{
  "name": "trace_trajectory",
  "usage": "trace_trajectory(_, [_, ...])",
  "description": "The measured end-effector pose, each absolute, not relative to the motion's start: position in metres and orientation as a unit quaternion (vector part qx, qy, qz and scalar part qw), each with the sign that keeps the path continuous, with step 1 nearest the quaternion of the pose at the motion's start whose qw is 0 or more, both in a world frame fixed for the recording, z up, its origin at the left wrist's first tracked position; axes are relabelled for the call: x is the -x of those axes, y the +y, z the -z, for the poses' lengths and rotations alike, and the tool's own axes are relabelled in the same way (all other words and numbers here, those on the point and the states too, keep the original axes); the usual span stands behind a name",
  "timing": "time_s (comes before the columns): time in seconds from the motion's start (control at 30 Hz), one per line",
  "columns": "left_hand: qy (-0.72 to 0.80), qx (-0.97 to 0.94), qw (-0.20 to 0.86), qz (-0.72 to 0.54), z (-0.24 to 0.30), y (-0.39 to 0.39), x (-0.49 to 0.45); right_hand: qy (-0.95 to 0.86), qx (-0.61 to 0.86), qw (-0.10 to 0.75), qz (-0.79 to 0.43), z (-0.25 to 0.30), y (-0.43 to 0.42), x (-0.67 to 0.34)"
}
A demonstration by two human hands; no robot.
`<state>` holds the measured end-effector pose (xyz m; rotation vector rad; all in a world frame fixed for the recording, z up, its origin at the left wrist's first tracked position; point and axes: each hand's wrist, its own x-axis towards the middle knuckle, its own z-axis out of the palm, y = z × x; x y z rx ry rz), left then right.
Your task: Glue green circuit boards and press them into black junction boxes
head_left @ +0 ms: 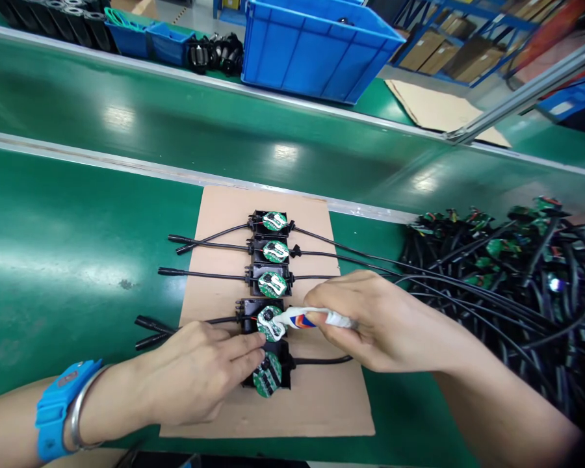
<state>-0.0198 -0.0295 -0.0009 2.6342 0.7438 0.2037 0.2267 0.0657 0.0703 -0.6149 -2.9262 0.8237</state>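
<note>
You are pinching a white squeeze tube (pixel 299 320) between the thumb and fingers of your right hand (pixel 370 322), its nozzle meeting the paste-marked green circuit board (pixel 268 335) fourth from the far end of a row of five. Your left hand (pixel 202 370) is reaching in from the other side, index and middle fingers stretching close together, their tips lying by that board and the nearest board (pixel 267 375); you are hiding its thumb, so whether it is gripping cannot be told. The boards are sitting in black housings (pixel 255 272) on a cardboard sheet (pixel 316 416), while cabled assemblies (pixel 511 292) are heaping up at right and a blue bin (pixel 312 52) is standing beyond.
</note>
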Motion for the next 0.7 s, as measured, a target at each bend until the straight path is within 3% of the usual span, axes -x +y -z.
trace_trajectory(0.37, [0.27, -0.938, 0.193, -0.095, 0.002, -0.031, 0.02, -0.935, 0.22, 0.038, -0.275, -0.072, 0.057, -0.237])
trace_trajectory(0.53, [0.328, -0.903, 0.227, -0.16, 0.001, -0.038, 0.019, -0.924, 0.25, 0.102, -0.271, -0.082, 0.041, -0.242])
trace_trajectory(0.7, [0.365, -0.892, 0.233, -0.132, 0.004, -0.043, 0.016, -0.914, 0.219, 0.137, -0.312, -0.071, 0.015, -0.231])
